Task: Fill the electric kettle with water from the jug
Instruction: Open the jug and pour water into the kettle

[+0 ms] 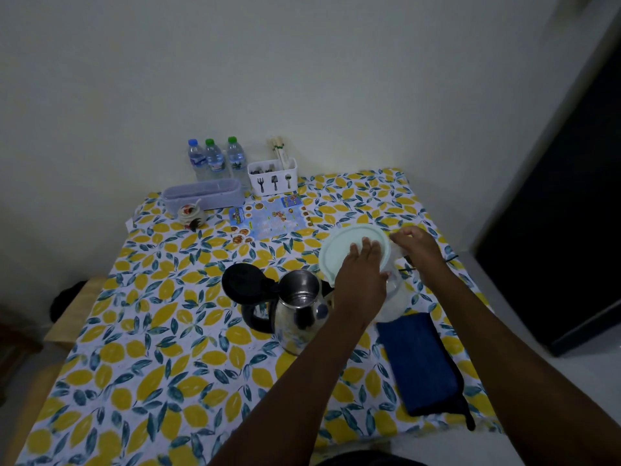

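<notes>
A steel electric kettle (299,307) stands mid-table with its black lid (243,284) flipped open to the left and its black handle toward me. Just right of it is a clear plastic jug (393,297) with a round pale green lid (342,243); the lid's spout end sits close to the kettle's rim. My left hand (363,267) lies flat on the jug lid, thumb at its edge. My right hand (420,247) is curled around the jug's far right side, where the handle is hidden. I cannot tell whether water is flowing.
A folded blue cloth (420,361) lies in front of the jug. At the back stand three water bottles (215,159), a white cutlery caddy (273,178), a lilac box (205,195), a small jar (190,215) and a leaflet (268,218). A dark door (571,196) is on the right.
</notes>
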The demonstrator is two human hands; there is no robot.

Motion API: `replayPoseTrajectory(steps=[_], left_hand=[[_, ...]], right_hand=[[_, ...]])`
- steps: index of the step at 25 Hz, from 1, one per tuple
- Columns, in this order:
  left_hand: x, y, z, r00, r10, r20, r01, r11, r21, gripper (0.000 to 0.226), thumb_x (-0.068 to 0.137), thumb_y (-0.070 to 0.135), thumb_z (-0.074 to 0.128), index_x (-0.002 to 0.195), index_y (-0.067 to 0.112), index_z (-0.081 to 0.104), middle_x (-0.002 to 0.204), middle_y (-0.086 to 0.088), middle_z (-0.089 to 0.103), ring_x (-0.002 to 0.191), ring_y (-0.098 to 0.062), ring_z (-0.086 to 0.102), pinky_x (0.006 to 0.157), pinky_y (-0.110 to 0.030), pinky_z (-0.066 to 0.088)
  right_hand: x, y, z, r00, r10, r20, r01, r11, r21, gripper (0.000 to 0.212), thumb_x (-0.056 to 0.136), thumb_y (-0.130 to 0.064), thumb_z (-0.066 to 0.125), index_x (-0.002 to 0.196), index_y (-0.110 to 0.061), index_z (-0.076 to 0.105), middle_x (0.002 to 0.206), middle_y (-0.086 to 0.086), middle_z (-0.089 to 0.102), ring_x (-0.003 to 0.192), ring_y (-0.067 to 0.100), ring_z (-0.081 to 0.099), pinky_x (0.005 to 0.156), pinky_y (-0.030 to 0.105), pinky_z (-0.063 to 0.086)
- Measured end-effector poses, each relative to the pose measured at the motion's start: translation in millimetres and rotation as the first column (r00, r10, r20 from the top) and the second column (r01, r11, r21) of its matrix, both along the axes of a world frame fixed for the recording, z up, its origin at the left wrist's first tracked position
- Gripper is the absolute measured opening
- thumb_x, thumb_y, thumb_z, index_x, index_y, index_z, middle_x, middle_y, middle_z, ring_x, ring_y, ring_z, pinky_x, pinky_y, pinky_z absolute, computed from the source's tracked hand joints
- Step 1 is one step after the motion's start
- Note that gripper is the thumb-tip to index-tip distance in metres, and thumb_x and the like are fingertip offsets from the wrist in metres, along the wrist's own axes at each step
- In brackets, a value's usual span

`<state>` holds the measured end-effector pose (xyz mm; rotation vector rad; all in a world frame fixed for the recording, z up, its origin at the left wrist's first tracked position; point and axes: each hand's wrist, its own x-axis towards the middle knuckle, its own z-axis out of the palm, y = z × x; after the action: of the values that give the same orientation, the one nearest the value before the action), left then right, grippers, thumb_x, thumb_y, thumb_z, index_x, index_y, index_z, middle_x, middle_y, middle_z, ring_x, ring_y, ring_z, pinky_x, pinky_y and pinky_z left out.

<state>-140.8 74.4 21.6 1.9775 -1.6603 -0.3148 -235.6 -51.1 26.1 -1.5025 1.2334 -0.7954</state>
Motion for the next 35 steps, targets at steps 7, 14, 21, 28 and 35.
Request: replayPoseTrajectory(steps=[7,14,21,28,35], left_hand=[[-37,-59,-17,0.961,-0.261,0.093,0.244,0.957,0.158,0.073,0.092,0.039,0.055,0.149,0.014,0.018,0.159,-0.010,0.017,0.146,-0.027,0.013,0.117,-0.041,0.019],[-85,-128,-47,0.880,-0.438,0.187,0.416,0.898,0.145,0.073,0.091,0.037,0.058,0.148,0.011,0.020,0.159,-0.009,0.017,0.147,-0.028,0.010,0.118,-0.044,0.017],[-112,-178,-68,0.852,-0.459,0.250,0.416,0.885,0.208,0.068,0.095,0.035,0.053,0.148,0.008,0.020,0.159,-0.009,0.017,0.146,-0.030,0.012,0.117,-0.045,0.020],[-131,-201,-77,0.862,-0.345,0.372,0.306,0.938,0.161,0.070,0.083,0.038,0.068,0.139,0.006,0.039,0.147,-0.014,0.044,0.134,-0.036,0.042,0.103,-0.046,0.043],[-153,-198,-90,0.861,-0.324,0.392,0.291,0.946,0.143,0.069,0.088,0.035,0.061,0.142,0.006,0.032,0.151,-0.014,0.036,0.137,-0.035,0.036,0.106,-0.047,0.040]], right_hand=[[-75,-39,-40,0.984,-0.170,0.057,0.161,0.976,0.146,0.016,0.084,-0.024,0.064,0.071,-0.017,0.058,0.064,0.004,0.051,0.050,0.016,0.041,0.042,0.025,0.030],[-150,-102,-69,0.951,-0.288,0.112,0.265,0.946,0.186,0.020,0.079,-0.033,0.067,0.071,-0.016,0.058,0.063,0.006,0.050,0.049,0.016,0.039,0.046,0.026,0.029],[-171,-153,-103,0.884,-0.387,0.263,0.297,0.899,0.323,0.025,0.086,-0.024,0.061,0.063,-0.016,0.056,0.038,-0.008,0.040,0.034,0.007,0.032,0.037,0.019,0.024],[-166,-191,-110,0.899,-0.373,0.229,0.280,0.893,0.354,0.021,0.073,-0.031,0.061,0.059,-0.016,0.057,0.053,0.004,0.042,0.042,0.015,0.034,0.042,0.024,0.027],[-185,-188,-125,0.933,-0.303,0.193,0.258,0.939,0.227,0.026,0.085,-0.020,0.047,0.063,-0.017,0.061,0.073,0.012,0.056,0.057,0.020,0.049,0.055,0.032,0.038]])
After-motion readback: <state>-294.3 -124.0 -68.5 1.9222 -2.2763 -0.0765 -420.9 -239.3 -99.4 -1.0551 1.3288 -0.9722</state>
